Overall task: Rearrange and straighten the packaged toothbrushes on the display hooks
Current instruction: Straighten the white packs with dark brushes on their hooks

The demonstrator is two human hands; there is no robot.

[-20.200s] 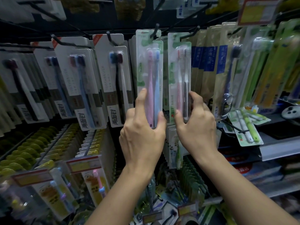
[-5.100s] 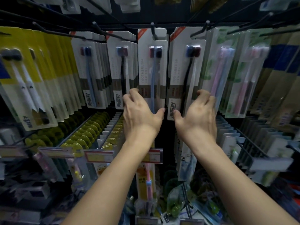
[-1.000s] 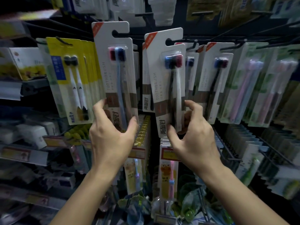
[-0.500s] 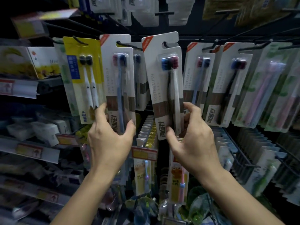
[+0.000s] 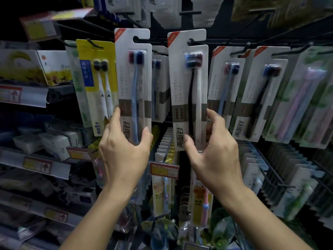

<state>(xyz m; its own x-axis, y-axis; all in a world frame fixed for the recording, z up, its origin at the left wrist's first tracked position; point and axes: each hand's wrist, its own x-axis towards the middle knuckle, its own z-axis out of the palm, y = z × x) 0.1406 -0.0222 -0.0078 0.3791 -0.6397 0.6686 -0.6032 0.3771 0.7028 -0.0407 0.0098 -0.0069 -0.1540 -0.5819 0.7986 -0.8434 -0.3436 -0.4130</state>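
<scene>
My left hand (image 5: 124,152) grips the lower end of a white toothbrush pack (image 5: 134,73) with a blue-handled brush, held upright, its hang slot level with a black hook (image 5: 142,40). My right hand (image 5: 214,156) grips the bottom of a second white toothbrush pack (image 5: 189,78) with a black and a white brush, its slot at the neighbouring hook (image 5: 193,41). More white packs (image 5: 259,91) hang on hooks to the right, and further ones hang behind the two held packs.
Yellow packs (image 5: 95,83) hang left of my left hand. Green-backed packs (image 5: 310,98) fill the far right. Below are hooks with children's brushes (image 5: 162,192), a price tag (image 5: 163,170) and small white packs (image 5: 255,170). Shelves with boxes (image 5: 54,143) stand at the left.
Both packs have been lifted slightly and brought upright; their slots now sit at the hook tips. The view has moved a little closer to the display.
</scene>
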